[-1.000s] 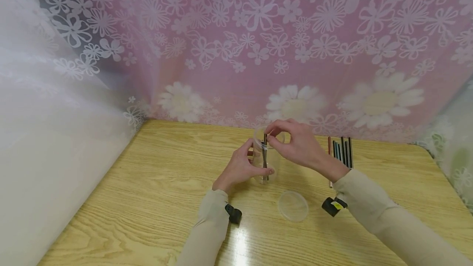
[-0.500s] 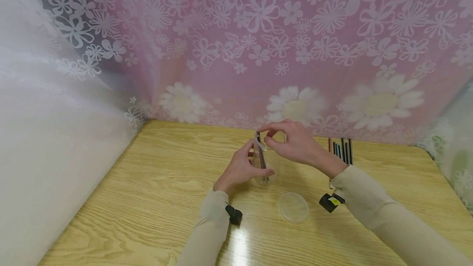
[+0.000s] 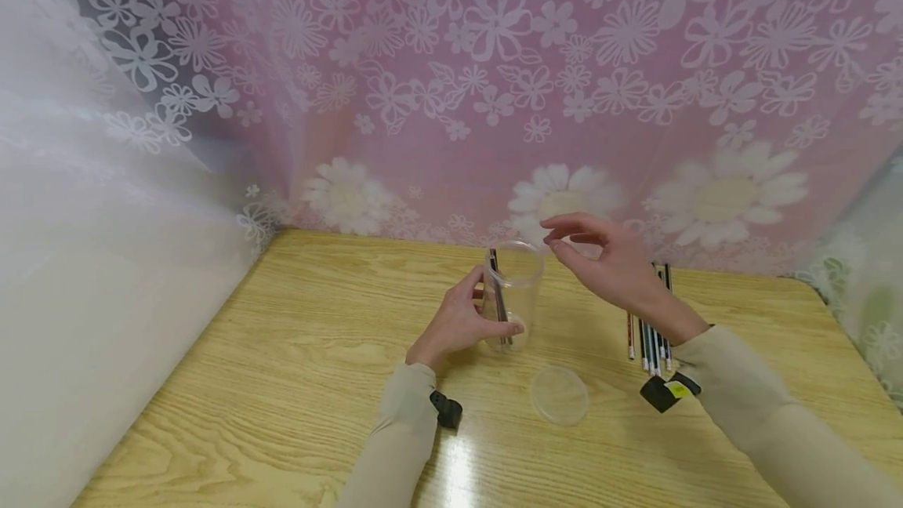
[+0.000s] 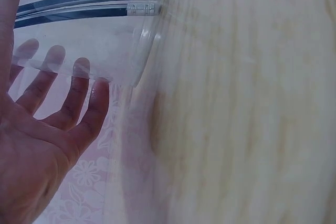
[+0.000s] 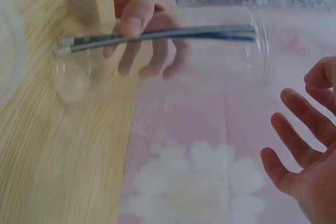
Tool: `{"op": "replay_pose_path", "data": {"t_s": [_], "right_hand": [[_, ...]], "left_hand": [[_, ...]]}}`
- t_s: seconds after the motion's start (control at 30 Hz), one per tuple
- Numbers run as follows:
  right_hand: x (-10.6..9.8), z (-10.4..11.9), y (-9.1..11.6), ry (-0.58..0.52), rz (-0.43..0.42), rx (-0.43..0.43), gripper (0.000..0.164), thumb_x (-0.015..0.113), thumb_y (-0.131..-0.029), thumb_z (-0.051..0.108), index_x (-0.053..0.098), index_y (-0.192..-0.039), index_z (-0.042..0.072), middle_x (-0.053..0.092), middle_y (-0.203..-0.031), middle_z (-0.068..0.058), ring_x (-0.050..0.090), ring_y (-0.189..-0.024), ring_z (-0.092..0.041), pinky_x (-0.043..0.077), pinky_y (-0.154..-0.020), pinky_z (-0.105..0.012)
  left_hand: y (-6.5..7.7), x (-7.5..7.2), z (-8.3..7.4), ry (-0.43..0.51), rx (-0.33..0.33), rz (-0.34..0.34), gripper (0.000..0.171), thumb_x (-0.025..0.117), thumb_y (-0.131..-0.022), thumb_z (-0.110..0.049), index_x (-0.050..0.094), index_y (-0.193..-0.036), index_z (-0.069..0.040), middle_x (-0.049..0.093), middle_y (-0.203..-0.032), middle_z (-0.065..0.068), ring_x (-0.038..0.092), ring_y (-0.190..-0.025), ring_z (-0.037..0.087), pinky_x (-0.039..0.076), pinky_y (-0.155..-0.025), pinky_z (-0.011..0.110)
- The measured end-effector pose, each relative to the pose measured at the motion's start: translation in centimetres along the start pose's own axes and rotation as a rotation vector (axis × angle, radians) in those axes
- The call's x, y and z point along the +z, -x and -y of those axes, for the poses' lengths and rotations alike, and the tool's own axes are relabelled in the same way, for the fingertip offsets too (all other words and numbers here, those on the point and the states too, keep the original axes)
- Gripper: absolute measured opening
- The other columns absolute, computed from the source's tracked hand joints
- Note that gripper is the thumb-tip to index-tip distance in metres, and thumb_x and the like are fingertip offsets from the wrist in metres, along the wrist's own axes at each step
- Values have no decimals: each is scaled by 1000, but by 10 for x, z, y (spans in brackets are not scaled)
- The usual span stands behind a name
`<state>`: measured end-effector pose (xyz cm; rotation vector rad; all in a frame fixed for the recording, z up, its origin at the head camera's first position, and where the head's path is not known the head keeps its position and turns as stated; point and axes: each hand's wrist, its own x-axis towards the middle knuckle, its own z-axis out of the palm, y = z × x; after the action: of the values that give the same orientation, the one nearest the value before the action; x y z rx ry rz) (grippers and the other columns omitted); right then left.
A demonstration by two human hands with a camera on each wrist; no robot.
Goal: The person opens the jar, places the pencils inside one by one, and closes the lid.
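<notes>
Near the far edge of the table point(image 3: 317, 351), the cup point(image 3: 524, 300) may tip if the left hand point(image 3: 462, 318) curled round it slackens or the empty, spread right hand point(image 3: 610, 263) bumps it.

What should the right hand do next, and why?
Probably reach for the loose pencils on the table and pinch one: the right hand holds nothing, the left hand grips the clear cup, whose top is open, and only two pencils show inside it.
</notes>
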<state>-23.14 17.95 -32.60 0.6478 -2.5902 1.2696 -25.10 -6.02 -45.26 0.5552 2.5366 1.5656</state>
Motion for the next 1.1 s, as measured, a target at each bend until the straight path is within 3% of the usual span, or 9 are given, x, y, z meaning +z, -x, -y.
{"op": "replay_pose_path", "data": {"t_s": [0.13,0.27,0.4,0.7,0.8,0.87,0.97,1.1], "right_hand": [[-12,-14,9,31,-49,28,28,63,-103,23,68,-130,18,73,-117,-7,68,-109,-18,55,-93,-34],[-23,-36,18,52,-93,50,28,64,-102,23,69,-130,17,72,-114,-2,63,-99,6,48,-85,-10],[-31,-60,30,75,-117,40,29,63,-102,20,68,-130,13,72,-111,-2,61,-93,12,47,-82,-7],[-50,-128,57,227,-187,178,35,62,-102,25,65,-134,10,73,-111,-23,50,-84,20,45,-65,-14],[-54,-148,61,264,-195,254,38,60,-102,27,63,-135,7,71,-112,-26,60,-89,4,45,-64,-16],[-55,-160,63,270,-191,306,41,59,-103,29,61,-136,5,70,-113,-28,68,-93,-18,45,-63,-17],[-56,-174,64,267,-181,363,44,58,-103,28,58,-138,0,67,-115,-31,66,-102,-47,46,-61,-20],[-57,-188,63,271,-163,393,47,57,-103,25,55,-139,-4,66,-115,-34,67,-100,-49,50,-57,-24]], "left_hand": [[0,1,1,-6,4,3,74,91,-74,-45,50,-136,-40,60,-122,-8,62,-119,19,53,-93,43],[-1,1,1,-17,8,8,82,91,-73,-46,47,-142,-42,60,-126,-6,62,-121,21,53,-94,44],[-1,1,0,0,6,21,84,91,-73,-46,43,-142,-46,60,-129,-3,62,-121,20,53,-96,45],[-1,-4,-9,6,32,62,75,92,-73,-47,49,-133,-32,58,-136,5,59,-120,18,50,-95,43],[-1,-5,-10,-10,55,69,76,91,-74,-44,50,-137,-33,57,-136,3,57,-119,24,49,-93,42],[-1,-5,-10,-11,70,73,76,91,-75,-42,51,-138,-31,57,-134,5,56,-119,28,48,-94,44],[-1,-4,-9,-13,83,79,78,91,-76,-41,52,-141,-28,57,-131,10,55,-119,31,47,-96,46],[-3,-3,-8,-35,90,69,74,91,-75,-41,53,-136,-28,57,-132,4,55,-117,27,48,-93,43]]}}
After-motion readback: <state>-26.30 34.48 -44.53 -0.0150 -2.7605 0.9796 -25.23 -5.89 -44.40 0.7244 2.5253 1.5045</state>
